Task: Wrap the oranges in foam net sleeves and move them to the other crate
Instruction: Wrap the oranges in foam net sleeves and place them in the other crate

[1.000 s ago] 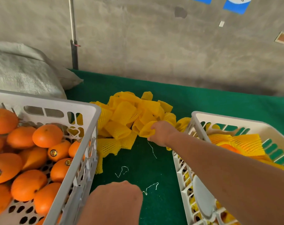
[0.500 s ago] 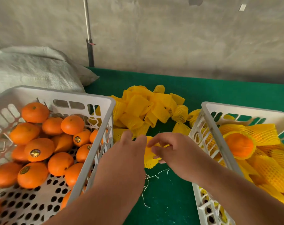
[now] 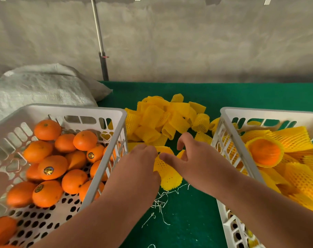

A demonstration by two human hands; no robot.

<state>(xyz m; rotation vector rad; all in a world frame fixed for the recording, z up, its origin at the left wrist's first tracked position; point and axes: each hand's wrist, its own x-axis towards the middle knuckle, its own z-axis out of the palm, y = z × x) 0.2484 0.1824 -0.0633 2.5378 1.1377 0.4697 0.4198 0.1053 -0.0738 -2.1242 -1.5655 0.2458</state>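
Left hand [image 3: 143, 165]: fingers curled, gripping one yellow foam net sleeve [image 3: 167, 171] at its left edge.
Right hand [image 3: 193, 161]: pinching the same sleeve from the right, thumb raised.
Sleeve pile [image 3: 162, 120]: many loose sleeves, too overlapped to count, heaped between the two crates beyond the hands.
Left crate [image 3: 105, 158]: white; roughly sixteen bare oranges [image 3: 52, 167] visible, four stickered.
Right crate [image 3: 223, 122]: white; one wrapped orange [image 3: 264, 152] showing among netted ones.
Green table [image 3: 188, 221]: white threads scattered.
Grey sack [image 3: 39, 86]: one, far left.
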